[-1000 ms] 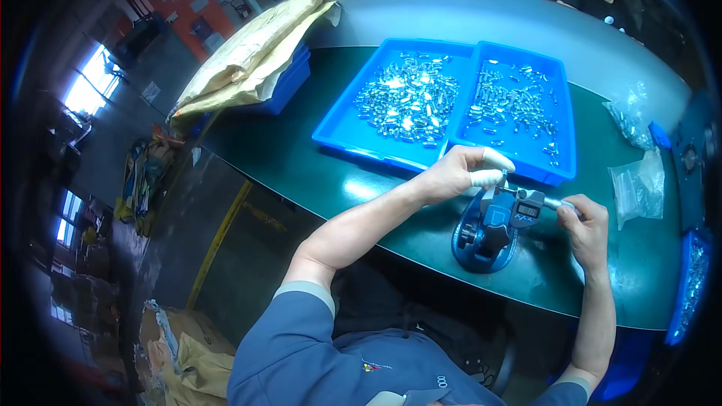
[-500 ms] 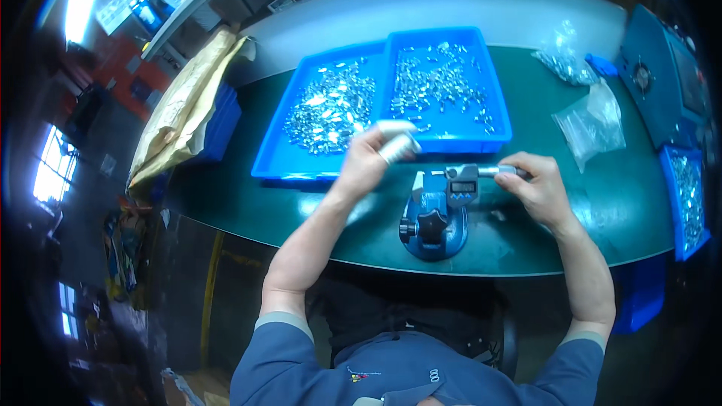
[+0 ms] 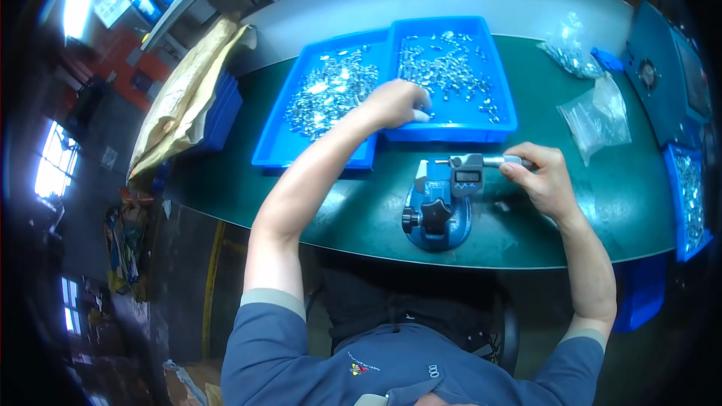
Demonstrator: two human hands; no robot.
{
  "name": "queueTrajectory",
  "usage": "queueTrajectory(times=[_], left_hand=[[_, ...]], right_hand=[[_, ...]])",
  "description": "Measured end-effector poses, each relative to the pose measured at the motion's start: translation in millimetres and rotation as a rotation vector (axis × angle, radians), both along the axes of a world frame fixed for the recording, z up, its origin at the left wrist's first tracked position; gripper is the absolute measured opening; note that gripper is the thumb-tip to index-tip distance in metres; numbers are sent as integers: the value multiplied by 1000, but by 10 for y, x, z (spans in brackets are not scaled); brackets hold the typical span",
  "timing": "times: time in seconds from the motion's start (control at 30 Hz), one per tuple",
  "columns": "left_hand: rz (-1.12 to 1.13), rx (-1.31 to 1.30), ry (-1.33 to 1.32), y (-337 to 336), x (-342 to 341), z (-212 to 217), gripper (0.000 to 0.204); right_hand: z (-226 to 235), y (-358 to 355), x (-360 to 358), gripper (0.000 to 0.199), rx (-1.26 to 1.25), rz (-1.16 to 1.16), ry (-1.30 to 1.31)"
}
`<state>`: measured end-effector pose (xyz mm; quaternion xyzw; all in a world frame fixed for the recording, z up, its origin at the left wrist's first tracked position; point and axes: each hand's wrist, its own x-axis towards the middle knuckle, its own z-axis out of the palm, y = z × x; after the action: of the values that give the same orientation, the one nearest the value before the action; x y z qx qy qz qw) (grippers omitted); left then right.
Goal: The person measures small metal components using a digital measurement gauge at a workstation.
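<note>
My left hand (image 3: 400,104) reaches into the near left corner of the right blue tray (image 3: 466,134). Its fingers, with white covers on some tips, are curled downward, and whatever they pinch is hidden. Small shiny metal parts (image 3: 444,68) lie scattered in that tray. A digital micrometer (image 3: 467,173) is clamped in a blue stand (image 3: 444,237) with black knobs on the table. My right hand (image 3: 545,180) grips the micrometer's thimble at its right end between thumb and fingers. No part shows in the gap between the measuring faces.
Left of that tray stands another blue tray (image 3: 272,149), piled with metal parts. Plastic bags (image 3: 594,119) lie at the right, near a blue-green machine (image 3: 662,79) and a small parts bin (image 3: 684,203). Brown paper (image 3: 177,105) covers stacked blue bins at the left.
My left hand has moved from in front of the trays, forward and right into the right tray. My right hand stays on the micrometer's thimble. The view has shifted slightly.
</note>
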<state>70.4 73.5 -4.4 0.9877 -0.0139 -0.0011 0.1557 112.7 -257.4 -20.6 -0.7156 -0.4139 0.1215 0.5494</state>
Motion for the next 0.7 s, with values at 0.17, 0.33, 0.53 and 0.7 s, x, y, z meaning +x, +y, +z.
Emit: queueTrajectory(times=[0.17, 0.33, 0.53, 0.7], left_hand=[[-104, 116, 55, -8, 211, -57, 19], [-31, -77, -248, -249, -111, 68, 18], [53, -1051, -262, -644, -742, -21, 32], [127, -1259, -213, -674, -920, -90, 26]], right_hand=[[9, -19, -11, 20, -8, -18, -28], [-7, -44, -21, 20, 26, -15, -7], [-9, -67, -24, 17, 1, -40, -36], [-18, 14, 20, 20, 28, -9, -46]])
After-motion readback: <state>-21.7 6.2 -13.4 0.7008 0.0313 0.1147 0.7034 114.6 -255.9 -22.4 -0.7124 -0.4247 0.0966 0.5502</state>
